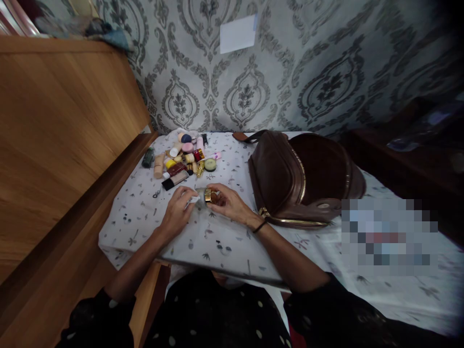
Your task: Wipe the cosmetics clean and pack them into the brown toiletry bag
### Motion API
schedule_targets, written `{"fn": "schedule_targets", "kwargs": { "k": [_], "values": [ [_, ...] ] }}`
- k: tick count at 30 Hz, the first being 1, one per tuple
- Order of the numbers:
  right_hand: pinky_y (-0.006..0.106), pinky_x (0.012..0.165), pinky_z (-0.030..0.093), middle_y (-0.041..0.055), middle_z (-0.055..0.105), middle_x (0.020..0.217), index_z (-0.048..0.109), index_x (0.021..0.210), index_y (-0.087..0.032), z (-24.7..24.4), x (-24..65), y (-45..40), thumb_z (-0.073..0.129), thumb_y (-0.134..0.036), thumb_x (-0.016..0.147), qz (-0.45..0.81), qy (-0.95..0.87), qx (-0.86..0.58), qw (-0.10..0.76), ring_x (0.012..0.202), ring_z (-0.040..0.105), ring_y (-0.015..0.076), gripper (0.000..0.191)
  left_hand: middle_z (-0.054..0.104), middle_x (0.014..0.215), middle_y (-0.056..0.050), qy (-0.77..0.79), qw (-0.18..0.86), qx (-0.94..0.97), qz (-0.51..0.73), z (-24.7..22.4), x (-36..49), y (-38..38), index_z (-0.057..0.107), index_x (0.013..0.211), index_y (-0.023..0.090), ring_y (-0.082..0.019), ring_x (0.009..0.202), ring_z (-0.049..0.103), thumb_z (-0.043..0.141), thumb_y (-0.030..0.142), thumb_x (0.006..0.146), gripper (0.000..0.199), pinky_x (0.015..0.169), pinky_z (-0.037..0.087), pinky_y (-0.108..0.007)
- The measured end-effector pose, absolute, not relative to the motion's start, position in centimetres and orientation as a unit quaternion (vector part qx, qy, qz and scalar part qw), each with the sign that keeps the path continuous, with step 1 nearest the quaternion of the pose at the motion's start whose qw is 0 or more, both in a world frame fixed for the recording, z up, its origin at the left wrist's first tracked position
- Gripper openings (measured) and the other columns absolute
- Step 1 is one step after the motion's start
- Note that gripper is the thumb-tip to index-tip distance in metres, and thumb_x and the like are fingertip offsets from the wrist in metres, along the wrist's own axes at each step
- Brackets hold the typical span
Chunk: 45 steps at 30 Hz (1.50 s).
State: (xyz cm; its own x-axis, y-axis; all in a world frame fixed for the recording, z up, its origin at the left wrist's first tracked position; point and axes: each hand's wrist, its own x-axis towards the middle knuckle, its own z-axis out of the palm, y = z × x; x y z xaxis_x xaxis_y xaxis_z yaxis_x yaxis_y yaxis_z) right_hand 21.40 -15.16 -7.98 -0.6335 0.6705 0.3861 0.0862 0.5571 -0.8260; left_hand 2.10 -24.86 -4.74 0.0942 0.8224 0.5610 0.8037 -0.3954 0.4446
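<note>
My right hand (232, 207) has its fingers closed around a small cosmetic jar (208, 195) with a shiny gold band, held on its side just above the table. Facing it, my left hand (177, 208) pinches a crumpled white tissue (195, 198) close to the jar's pale end. Whether the tissue touches the jar I cannot tell. Beyond my left hand lies a black-capped beige tube (175, 180). A small round pot with a pale green top (210, 165) sits behind the jar.
Several cosmetics, among them a beige tube (158, 166) and a pink round case (187, 147), crowd the table's back left. An open brown leather bag (275, 179) stands right of my hands. A wooden cabinet (72, 96) borders the left. Something blurred out (389, 237) lies at right.
</note>
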Motion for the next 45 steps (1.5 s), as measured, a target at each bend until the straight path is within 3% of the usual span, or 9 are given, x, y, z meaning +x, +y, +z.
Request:
{"fn": "schedule_targets", "kwargs": {
  "k": [8,13,19,23,27,34,37,40,45],
  "values": [
    [0.034,0.081,0.054,0.0072,0.067,0.112,0.059,0.122,-0.020,-8.0,21.2,-15.3,0.072,-0.030,0.076,0.413,-0.796,-0.262,0.356,0.097,0.064,0.0217,0.049,0.058,0.114,-0.010,0.505,-0.056,0.786,0.352,-5.0,4.0,-25.2,0.062,0.109,0.019,-0.024,0.108,0.055,0.048,0.004,0.088,0.029,0.094,0.050,-0.041],
    [0.032,0.079,0.054,0.0067,0.066,0.112,0.058,0.122,-0.020,-8.2,21.3,-14.9,0.073,-0.034,0.076,0.415,-0.797,-0.265,0.351,0.096,0.064,0.0213,0.050,0.058,0.112,-0.008,0.533,-0.018,0.755,0.381,-5.5,2.6,-24.5,0.061,0.107,0.020,-0.024,0.110,0.056,0.048,0.004,0.087,0.028,0.098,0.049,-0.041],
    [0.031,0.073,0.053,0.0092,0.064,0.116,0.057,0.125,-0.019,-8.4,21.3,-14.7,0.073,-0.033,0.074,0.403,-0.794,-0.290,0.351,0.082,0.063,0.0176,0.056,0.059,0.101,-0.005,0.559,0.041,0.718,0.412,-5.8,1.5,-24.0,0.062,0.102,0.020,-0.022,0.101,0.060,0.053,0.011,0.088,0.019,0.089,0.051,-0.037],
    [0.029,0.066,0.051,0.0020,0.065,0.092,0.054,0.132,-0.020,-7.8,21.4,-15.2,0.073,-0.036,0.076,0.399,-0.792,-0.308,0.344,0.065,0.059,0.0137,0.061,0.059,0.105,-0.006,0.553,0.024,0.728,0.406,-5.4,2.3,-24.3,0.062,0.103,0.020,-0.023,0.104,0.058,0.050,0.009,0.088,0.022,0.093,0.050,-0.039],
    [0.028,0.065,0.049,-0.0016,0.064,0.078,0.059,0.124,-0.020,-7.3,21.5,-15.6,0.070,-0.041,0.079,0.387,-0.803,-0.303,0.337,0.064,0.058,0.0144,0.051,0.058,0.111,-0.009,0.528,-0.015,0.758,0.383,-4.9,3.4,-24.9,0.062,0.107,0.020,-0.024,0.109,0.056,0.048,0.005,0.088,0.028,0.097,0.049,-0.041],
    [0.032,0.074,0.052,0.0087,0.068,0.107,0.063,0.116,-0.019,-7.4,21.4,-15.3,0.070,-0.044,0.082,0.366,-0.801,-0.293,0.372,0.081,0.063,0.0188,0.043,0.059,0.113,-0.009,0.529,0.000,0.756,0.386,-5.1,3.1,-24.5,0.062,0.108,0.020,-0.024,0.111,0.056,0.049,0.008,0.089,0.026,0.098,0.048,-0.041],
    [0.032,0.072,0.053,0.0092,0.068,0.103,0.063,0.116,-0.017,-7.3,21.5,-15.1,0.068,-0.047,0.083,0.369,-0.796,-0.311,0.365,0.075,0.061,0.0175,0.044,0.060,0.105,-0.007,0.550,0.042,0.728,0.406,-5.3,2.2,-23.9,0.062,0.104,0.020,-0.023,0.104,0.059,0.051,0.012,0.090,0.019,0.093,0.050,-0.037],
    [0.032,0.069,0.053,0.0079,0.066,0.105,0.058,0.127,-0.018,-7.3,21.7,-15.0,0.069,-0.042,0.082,0.373,-0.800,-0.310,0.354,0.066,0.058,0.0138,0.053,0.061,0.100,-0.006,0.560,0.061,0.712,0.420,-5.4,1.7,-23.6,0.063,0.101,0.019,-0.022,0.099,0.060,0.054,0.016,0.091,0.014,0.088,0.051,-0.035],
    [0.031,0.070,0.054,0.0078,0.067,0.110,0.061,0.127,-0.020,-7.6,21.8,-14.8,0.069,-0.033,0.080,0.389,-0.801,-0.282,0.358,0.072,0.060,0.0149,0.050,0.061,0.103,-0.006,0.553,0.047,0.719,0.419,-5.3,2.1,-23.8,0.063,0.103,0.020,-0.022,0.102,0.060,0.054,0.017,0.092,0.014,0.091,0.051,-0.037]
  ]
}}
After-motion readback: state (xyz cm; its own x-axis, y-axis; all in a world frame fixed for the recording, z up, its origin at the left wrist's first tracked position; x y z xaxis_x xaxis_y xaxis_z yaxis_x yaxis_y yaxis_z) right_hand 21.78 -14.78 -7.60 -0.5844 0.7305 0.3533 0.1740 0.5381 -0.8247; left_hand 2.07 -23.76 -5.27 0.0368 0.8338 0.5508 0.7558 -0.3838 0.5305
